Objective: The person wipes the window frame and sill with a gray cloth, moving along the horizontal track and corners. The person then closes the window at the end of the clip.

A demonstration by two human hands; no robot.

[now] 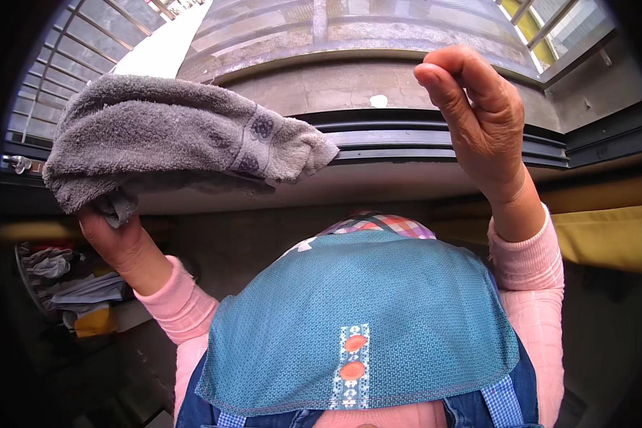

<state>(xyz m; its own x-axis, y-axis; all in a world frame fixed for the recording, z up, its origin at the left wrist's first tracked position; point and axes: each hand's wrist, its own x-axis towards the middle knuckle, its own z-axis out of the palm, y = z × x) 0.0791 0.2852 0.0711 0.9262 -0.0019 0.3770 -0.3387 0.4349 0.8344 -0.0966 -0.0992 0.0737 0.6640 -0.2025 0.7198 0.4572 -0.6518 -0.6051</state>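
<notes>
Dim indoor space surrounds the wearer's teal bib at 6 o'clock. Toward 9, the left hand grips 1 end of a gray towel, bunched at 10 o'clock. At 2, the right hand is loosely curled, nothing visible in it. I'd gather the towel's loose end, using 2 hands for control. Beyond, at 12, run the window track and mesh screen.

Left hand grips grey towel; right hand curled.
</notes>
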